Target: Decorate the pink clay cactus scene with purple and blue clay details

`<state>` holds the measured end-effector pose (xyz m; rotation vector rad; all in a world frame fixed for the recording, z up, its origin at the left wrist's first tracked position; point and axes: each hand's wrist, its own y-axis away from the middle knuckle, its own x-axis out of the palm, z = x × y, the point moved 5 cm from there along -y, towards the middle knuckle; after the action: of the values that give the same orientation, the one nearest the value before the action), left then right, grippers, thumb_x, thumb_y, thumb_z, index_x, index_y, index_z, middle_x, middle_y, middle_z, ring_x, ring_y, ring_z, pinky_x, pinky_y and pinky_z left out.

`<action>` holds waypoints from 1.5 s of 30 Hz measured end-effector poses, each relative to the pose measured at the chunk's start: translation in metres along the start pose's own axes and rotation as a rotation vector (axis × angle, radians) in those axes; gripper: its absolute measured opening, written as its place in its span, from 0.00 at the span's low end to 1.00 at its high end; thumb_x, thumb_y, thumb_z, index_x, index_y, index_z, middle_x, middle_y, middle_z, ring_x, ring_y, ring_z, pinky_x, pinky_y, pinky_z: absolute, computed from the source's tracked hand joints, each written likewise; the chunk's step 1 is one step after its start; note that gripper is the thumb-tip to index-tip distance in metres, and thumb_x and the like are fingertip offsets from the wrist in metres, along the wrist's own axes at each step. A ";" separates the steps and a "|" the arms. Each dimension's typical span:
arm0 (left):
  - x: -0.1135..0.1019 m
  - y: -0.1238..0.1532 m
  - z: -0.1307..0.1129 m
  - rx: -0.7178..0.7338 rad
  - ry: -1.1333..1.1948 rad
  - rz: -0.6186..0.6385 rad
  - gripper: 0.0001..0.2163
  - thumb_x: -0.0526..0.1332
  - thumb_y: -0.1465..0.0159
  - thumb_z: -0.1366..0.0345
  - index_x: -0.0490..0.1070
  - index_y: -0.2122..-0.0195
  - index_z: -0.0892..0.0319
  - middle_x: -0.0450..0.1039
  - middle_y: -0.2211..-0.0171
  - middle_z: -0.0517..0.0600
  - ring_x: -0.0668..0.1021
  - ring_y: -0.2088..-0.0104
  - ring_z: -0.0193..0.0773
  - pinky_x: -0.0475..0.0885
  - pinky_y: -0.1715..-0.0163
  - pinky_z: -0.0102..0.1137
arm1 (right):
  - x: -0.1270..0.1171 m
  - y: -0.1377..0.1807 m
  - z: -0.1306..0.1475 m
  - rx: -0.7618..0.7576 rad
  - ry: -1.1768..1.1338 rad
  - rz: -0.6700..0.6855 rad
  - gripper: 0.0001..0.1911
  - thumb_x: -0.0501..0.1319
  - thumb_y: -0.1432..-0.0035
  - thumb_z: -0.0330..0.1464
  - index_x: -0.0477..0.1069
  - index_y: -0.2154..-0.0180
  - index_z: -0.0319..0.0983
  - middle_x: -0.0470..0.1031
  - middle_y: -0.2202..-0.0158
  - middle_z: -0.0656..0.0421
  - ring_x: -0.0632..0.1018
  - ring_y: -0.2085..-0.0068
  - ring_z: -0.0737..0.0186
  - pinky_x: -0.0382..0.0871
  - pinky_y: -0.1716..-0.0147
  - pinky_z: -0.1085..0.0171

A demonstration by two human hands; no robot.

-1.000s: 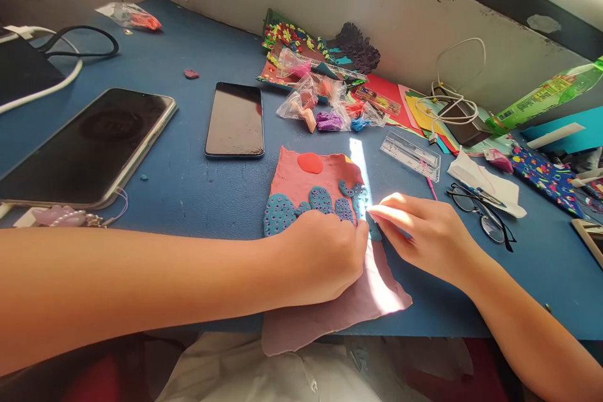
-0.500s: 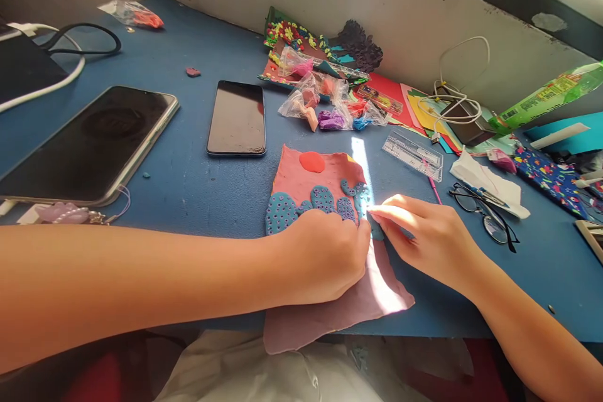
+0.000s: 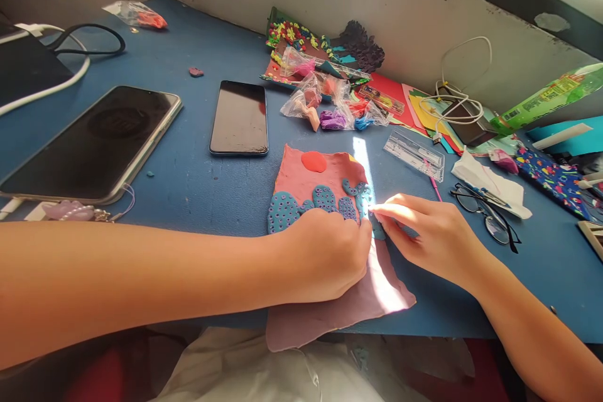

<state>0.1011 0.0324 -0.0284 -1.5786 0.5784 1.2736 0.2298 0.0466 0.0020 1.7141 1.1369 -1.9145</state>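
Note:
A clay picture [image 3: 296,169] lies at the table's front edge, with a pink upper part, a mauve lower part that overhangs the edge, and a flat red disc [image 3: 313,161]. Teal clay cactus shapes [image 3: 283,212] with purple-ringed dots run across its middle. My left hand [image 3: 325,257] is closed and lies over the picture, its fingertips hidden beneath it. On the right, my right hand [image 3: 424,232] pinches thumb and forefinger together against the sunlit edge of the right-hand cactus [image 3: 363,196]. Whatever is in either hand is too small or hidden to make out.
Two phones [image 3: 239,118] [image 3: 94,141] lie to the left. Bagged clay lumps [image 3: 333,119] sit behind the picture. To the right are a clear plastic case [image 3: 414,154], glasses [image 3: 490,220], a white tissue [image 3: 492,185] and a coiled white cable [image 3: 456,110].
The whole view has shifted very slightly. Both hands keep the same places on the clay picture, and nothing is visibly taken up or let go.

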 end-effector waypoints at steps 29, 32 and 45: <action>0.007 0.004 0.000 -0.023 -0.027 -0.114 0.12 0.51 0.40 0.69 0.71 0.62 0.68 0.65 0.83 0.49 0.66 0.85 0.35 0.46 0.86 0.31 | 0.000 0.001 -0.003 -0.026 -0.097 -0.019 0.07 0.58 0.41 0.23 0.68 0.61 0.39 0.76 0.71 0.59 0.73 0.74 0.69 0.65 0.77 0.71; 0.007 0.003 -0.001 -0.011 -0.026 -0.085 0.12 0.51 0.40 0.69 0.71 0.61 0.69 0.65 0.82 0.49 0.66 0.85 0.35 0.46 0.86 0.31 | 0.000 0.001 -0.002 -0.030 -0.111 0.011 0.07 0.57 0.41 0.23 0.69 0.61 0.37 0.74 0.73 0.59 0.71 0.76 0.69 0.64 0.78 0.70; 0.001 0.000 0.002 -0.014 0.021 0.024 0.11 0.52 0.38 0.69 0.71 0.62 0.68 0.68 0.81 0.49 0.68 0.84 0.36 0.48 0.87 0.31 | -0.003 0.002 -0.001 -0.012 -0.049 -0.028 0.04 0.57 0.41 0.24 0.68 0.63 0.37 0.75 0.72 0.60 0.72 0.76 0.70 0.62 0.79 0.71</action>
<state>0.1004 0.0342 -0.0291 -1.6027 0.6047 1.2827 0.2326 0.0455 0.0038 1.6441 1.1580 -1.9509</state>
